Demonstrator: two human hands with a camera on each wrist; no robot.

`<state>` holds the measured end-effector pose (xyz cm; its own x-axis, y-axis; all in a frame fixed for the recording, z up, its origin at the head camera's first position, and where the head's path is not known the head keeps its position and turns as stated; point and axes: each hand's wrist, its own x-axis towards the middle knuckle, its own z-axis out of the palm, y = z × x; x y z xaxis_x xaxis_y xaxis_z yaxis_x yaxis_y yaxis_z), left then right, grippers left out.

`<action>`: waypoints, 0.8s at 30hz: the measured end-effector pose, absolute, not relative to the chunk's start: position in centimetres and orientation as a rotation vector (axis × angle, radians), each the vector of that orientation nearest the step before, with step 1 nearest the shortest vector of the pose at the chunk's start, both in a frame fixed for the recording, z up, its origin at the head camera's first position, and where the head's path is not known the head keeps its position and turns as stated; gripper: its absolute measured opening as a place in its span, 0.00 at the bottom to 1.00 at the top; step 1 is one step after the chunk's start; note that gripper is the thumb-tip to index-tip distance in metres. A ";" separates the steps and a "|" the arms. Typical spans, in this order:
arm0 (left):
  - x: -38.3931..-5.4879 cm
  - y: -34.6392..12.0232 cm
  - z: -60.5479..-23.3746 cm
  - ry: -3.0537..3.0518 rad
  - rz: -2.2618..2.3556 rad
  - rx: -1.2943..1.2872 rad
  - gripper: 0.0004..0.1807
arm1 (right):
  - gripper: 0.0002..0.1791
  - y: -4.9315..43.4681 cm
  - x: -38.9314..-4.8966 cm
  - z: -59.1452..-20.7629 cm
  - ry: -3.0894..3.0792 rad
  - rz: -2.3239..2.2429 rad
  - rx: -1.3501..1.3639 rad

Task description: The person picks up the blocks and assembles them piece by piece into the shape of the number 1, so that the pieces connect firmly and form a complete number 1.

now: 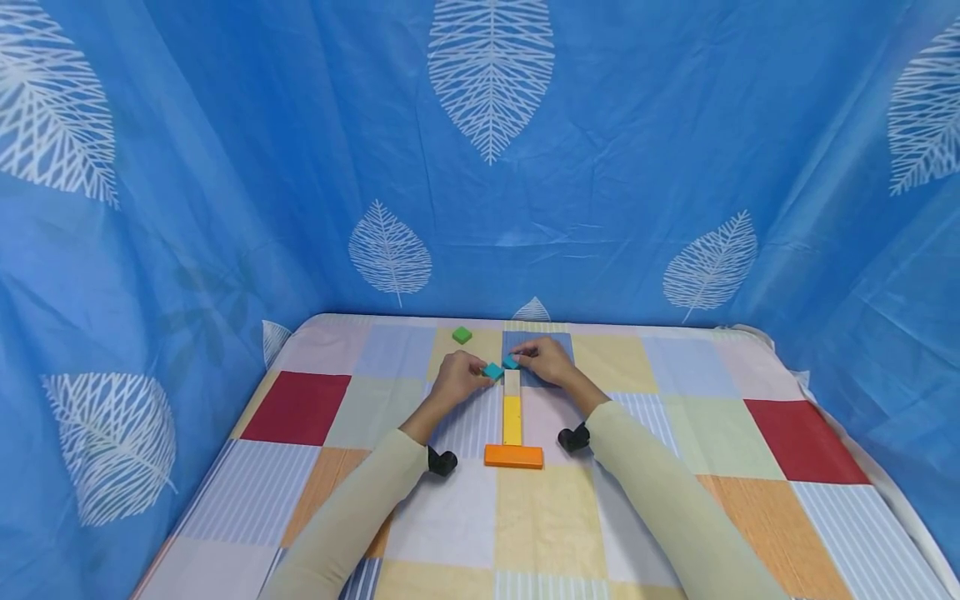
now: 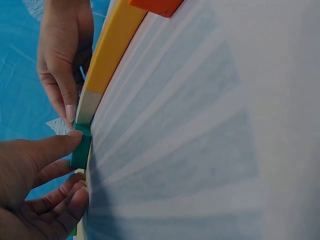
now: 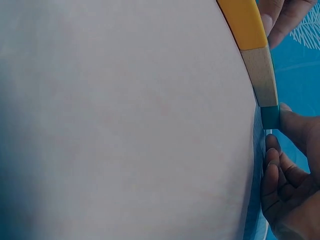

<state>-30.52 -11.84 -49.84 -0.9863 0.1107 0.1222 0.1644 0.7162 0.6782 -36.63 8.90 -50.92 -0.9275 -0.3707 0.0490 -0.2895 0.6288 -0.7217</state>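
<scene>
Between the thumb and fingers of my left hand (image 1: 459,377) is a teal block (image 1: 492,372), pinched at its left side. My right hand (image 1: 547,360) pinches a second teal block (image 1: 511,362) close to it. Both blocks are at the far end of a line made of a pale wooden block (image 1: 512,383), a yellow block (image 1: 512,421) and a crosswise orange block (image 1: 513,457). In the left wrist view the left teal block (image 2: 80,147) is beside the pale block's end. The right teal block (image 3: 270,118) appears against that end in the right wrist view.
A green block (image 1: 462,335) lies beyond my left hand, near the back edge. Patchwork cloth (image 1: 547,517) covers the table. Blue leaf-print curtains (image 1: 600,167) hang behind and at both sides. Black wrist cameras (image 1: 442,462) sit by the cuffs.
</scene>
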 end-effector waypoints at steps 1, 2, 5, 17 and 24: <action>-30.5 -11.8 -49.8 -2.846 -1.137 -0.219 0.14 | 0.12 8.9 -36.6 -50.9 2.739 -1.189 -0.553; -30.6 -11.8 -49.8 -2.847 -1.140 -0.216 0.14 | 0.12 8.9 -36.6 -50.9 2.738 -1.191 -0.550; -30.7 -11.8 -49.8 -2.849 -1.145 -0.218 0.13 | 0.11 8.9 -36.7 -50.9 2.740 -1.185 -0.546; -31.6 -11.7 -49.9 -2.866 -1.146 -0.240 0.15 | 0.11 8.8 -36.6 -50.8 2.745 -1.169 -0.546; -31.7 -11.7 -49.8 -2.892 -1.149 -0.239 0.17 | 0.11 8.9 -36.7 -51.0 2.751 -1.165 -0.544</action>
